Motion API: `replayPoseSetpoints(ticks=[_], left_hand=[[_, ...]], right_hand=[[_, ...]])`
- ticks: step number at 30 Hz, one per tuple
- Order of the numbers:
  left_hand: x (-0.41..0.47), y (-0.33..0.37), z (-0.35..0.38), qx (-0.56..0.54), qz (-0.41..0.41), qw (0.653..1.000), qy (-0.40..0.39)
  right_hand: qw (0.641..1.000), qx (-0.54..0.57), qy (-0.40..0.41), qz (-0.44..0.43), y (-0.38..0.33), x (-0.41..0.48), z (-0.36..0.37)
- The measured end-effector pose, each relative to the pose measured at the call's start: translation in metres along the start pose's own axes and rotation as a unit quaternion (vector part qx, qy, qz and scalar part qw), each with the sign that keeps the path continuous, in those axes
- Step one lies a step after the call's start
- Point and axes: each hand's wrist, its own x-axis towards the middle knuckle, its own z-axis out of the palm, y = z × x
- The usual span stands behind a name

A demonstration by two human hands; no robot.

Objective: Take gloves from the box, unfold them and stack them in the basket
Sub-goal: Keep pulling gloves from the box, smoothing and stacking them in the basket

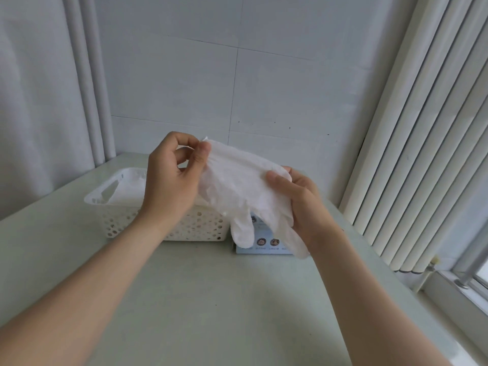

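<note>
Seen from the head, a white glove hangs stretched between both grips, probably to flatten it before stacking. The left hand pinches its cuff edge between thumb and forefinger, and the right hand clasps the opposite side, thumb on top. The basket sits below the left grip and the box below the right, both on the bench.
</note>
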Motion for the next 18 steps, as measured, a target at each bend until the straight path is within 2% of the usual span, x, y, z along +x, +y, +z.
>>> replayPoseSetpoints(ticks=[10, 14, 18], left_hand=[[0.027, -0.009, -0.034, 0.036, -0.001, 0.997, 0.064], [0.038, -0.030, -0.051, 0.122, -0.003, 0.991, 0.055], [0.045, -0.045, -0.068, 0.244, -0.032, 0.969, 0.015]], right_hand=[[0.992, -0.105, 0.059, -0.038, 0.007, 0.030, 0.036], [0.984, -0.153, 0.093, -0.022, 0.007, 0.054, 0.054], [0.967, -0.231, 0.103, -0.034, 0.014, 0.081, 0.073]])
